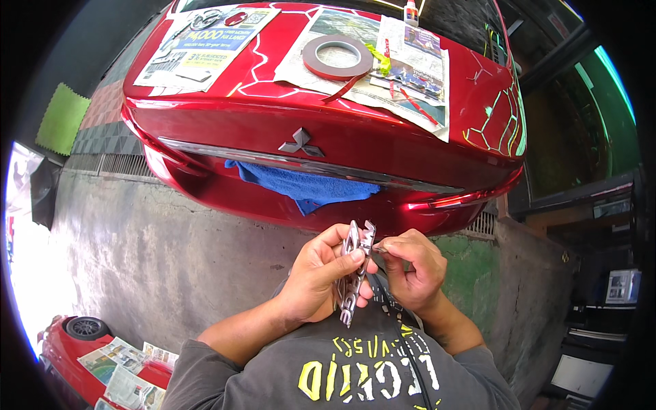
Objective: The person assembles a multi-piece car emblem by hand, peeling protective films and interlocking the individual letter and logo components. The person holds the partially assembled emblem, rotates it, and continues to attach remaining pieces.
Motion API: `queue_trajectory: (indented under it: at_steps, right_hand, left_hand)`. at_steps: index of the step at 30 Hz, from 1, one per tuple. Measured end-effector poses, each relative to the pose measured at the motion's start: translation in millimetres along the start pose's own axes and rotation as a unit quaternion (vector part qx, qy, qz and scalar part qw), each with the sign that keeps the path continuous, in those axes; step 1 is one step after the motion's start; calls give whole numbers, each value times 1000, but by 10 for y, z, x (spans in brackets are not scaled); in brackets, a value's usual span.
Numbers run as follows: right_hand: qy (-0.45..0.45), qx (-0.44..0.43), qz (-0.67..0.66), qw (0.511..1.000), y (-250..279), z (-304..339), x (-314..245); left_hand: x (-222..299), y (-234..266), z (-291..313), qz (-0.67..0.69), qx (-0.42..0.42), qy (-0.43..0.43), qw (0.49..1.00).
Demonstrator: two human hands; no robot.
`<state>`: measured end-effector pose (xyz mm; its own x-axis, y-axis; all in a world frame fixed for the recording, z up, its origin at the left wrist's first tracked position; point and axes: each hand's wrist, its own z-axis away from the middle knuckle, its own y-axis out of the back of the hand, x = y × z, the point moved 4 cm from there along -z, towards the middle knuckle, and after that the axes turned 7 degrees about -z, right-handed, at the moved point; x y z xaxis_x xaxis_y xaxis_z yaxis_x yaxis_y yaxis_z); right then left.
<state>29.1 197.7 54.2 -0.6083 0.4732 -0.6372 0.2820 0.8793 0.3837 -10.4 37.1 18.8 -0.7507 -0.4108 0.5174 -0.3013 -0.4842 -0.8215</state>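
A: Panel 1, hands. What is held?

B: A chrome-coloured plastic lettering strip [355,270] stands nearly upright at 6 o'clock, just above the grey shirt. The left hand [316,279] is clamped around its middle, thumb across the front. The right hand [410,265] has thumb and forefinger pinched together at the strip's upper edge, apparently on a thin film or backing; what lies between the fingertips is too small to tell.

A: How far along does the work appear?

B: Judged from the layout, early to midway. The strip is off the glossy red car boot lid [273,116], well apart from it. A roll of dark red double-sided tape [338,57] lies at 12 o'clock with a loose tail, and red strips rest beside it. Fixing the strip to the car seems left to do.

A: Printed matter?

B: 2 spreads of rectangular newspaper: 1 at 11 o'clock [205,44], blue and yellow, and 1 at 1 o'clock [410,75] under the tape. A small white glue bottle [411,12] stands at 12 o'clock. A blue cloth [304,186] hangs below the chrome 3-diamond emblem [301,143].
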Motion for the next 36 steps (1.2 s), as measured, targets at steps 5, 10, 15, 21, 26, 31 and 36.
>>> queue_trajectory:
  at_steps: [5,10,15,21,26,31,36]
  right_hand:
    - [-2,-2,7,1000,-31,-17,2]
    - [8,11,20,1000,-77,-16,12]
    - [5,20,21,1000,-121,-8,23]
    - [-7,-2,21,1000,-133,-93,-1]
    - [-4,6,15,1000,-65,-51,4]
    - [-12,-3,9,1000,-15,-24,-4]
    - [0,2,9,1000,2,-14,-19]
  left_hand:
    - [14,8,-1,8,-4,0,1000]
    - [26,14,0,9,-3,-2,1000]
    - [23,32,-13,3,1,1,1000]
    - [33,19,-13,-25,14,-14,1000]
    - [46,-40,1,-10,14,-14,1000]
    - [44,-58,6,-11,10,-21,1000]
    - [29,-71,5,-12,5,-20,1000]
